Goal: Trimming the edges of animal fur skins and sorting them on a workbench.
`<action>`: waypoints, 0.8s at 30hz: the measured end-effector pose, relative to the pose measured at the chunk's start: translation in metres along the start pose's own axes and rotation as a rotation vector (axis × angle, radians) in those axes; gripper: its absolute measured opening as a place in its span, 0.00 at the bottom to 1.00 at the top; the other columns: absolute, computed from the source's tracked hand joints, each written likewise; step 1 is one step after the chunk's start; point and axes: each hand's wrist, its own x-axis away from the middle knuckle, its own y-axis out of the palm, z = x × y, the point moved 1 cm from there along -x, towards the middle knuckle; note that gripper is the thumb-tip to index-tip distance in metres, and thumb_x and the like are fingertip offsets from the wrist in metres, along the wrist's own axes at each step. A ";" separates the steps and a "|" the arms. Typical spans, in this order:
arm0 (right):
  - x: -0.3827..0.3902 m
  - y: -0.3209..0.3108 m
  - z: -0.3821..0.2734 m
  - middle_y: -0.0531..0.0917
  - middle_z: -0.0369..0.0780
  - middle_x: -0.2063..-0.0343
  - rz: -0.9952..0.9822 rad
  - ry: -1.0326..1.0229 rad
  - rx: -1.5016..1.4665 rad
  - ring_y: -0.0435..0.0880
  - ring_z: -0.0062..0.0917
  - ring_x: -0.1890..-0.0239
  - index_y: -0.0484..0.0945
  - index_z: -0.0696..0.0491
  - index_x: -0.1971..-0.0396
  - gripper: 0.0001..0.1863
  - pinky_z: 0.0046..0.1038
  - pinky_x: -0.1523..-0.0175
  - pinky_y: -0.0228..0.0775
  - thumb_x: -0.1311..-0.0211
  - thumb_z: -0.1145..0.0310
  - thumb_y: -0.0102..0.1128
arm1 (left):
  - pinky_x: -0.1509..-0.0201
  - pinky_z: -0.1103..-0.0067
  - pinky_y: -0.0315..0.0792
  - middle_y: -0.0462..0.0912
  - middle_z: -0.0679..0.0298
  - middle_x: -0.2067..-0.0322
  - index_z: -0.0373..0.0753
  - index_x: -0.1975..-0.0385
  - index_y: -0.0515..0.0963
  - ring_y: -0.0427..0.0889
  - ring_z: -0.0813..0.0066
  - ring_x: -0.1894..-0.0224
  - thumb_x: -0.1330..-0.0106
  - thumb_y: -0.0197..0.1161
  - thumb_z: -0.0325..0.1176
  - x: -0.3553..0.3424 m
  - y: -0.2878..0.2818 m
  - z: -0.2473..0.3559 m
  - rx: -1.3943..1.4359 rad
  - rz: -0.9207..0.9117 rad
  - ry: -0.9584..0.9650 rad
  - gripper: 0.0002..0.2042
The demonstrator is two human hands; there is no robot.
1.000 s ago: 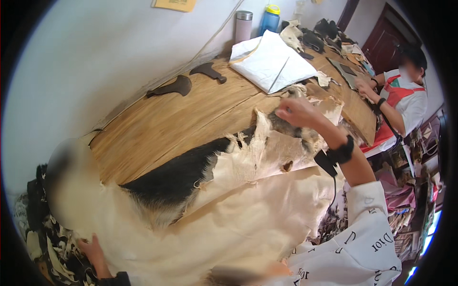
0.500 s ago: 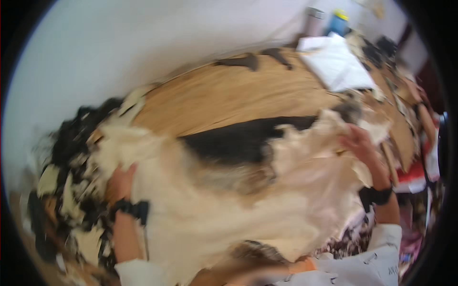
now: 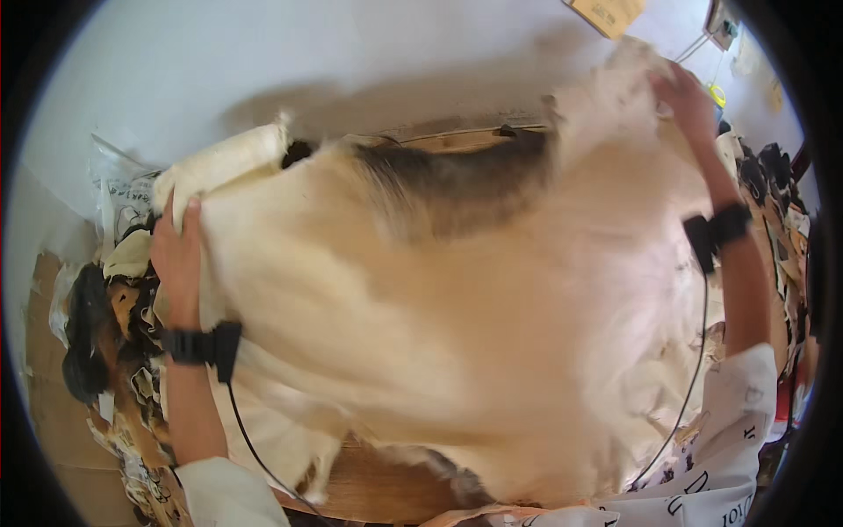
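Observation:
A large cream animal hide (image 3: 457, 316), skin side up, stretches between my two hands above a wooden work surface (image 3: 378, 483). Dark and brown fur (image 3: 457, 189) shows along its curved far edge. My left hand (image 3: 178, 250) grips the left edge, beside a part that curls over into a roll (image 3: 230, 160). Higher up at the far right, my right hand (image 3: 689, 104) is closed on a raised, ragged corner; that corner is a little blurred. The hide covers most of the surface below it.
Fur and hide scraps (image 3: 132, 307) are heaped at the left, near a clear plastic bag (image 3: 123, 189) and cardboard (image 3: 66, 439). More dark scraps (image 3: 773, 176) lie at the far right. A pale wall (image 3: 351, 61) rises behind. Cables hang from both wrist straps.
Both hands have moved away from me and up, the right one most, lifting and spreading the hide. It now hides most of the board and the white packet that showed behind it.

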 end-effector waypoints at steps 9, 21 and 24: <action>0.155 0.046 -0.073 0.63 0.47 0.45 -0.263 -0.478 -0.153 0.58 0.44 0.42 0.59 0.52 0.44 0.31 0.42 0.43 0.54 0.48 0.62 0.57 | 0.45 0.68 0.60 0.64 0.47 0.48 0.36 0.52 0.69 0.64 0.52 0.46 0.45 0.57 0.41 0.074 0.010 -0.067 -0.116 -0.294 0.244 0.22; 0.318 -0.098 -0.053 0.56 0.48 0.40 -0.923 -0.486 -0.301 0.47 0.45 0.37 0.55 0.57 0.42 0.31 0.44 0.37 0.39 0.44 0.57 0.46 | 0.49 0.69 0.64 0.70 0.44 0.54 0.32 0.53 0.69 0.70 0.50 0.52 0.50 0.61 0.47 0.221 -0.083 -0.120 -0.183 -0.544 -0.363 0.29; 0.325 -0.092 -0.051 0.56 0.47 0.41 -0.941 -0.476 -0.308 0.47 0.44 0.37 0.56 0.57 0.42 0.31 0.43 0.37 0.38 0.44 0.55 0.45 | 0.49 0.69 0.64 0.72 0.42 0.56 0.30 0.53 0.69 0.70 0.50 0.52 0.50 0.61 0.46 0.226 -0.083 -0.115 -0.083 -0.543 -0.432 0.28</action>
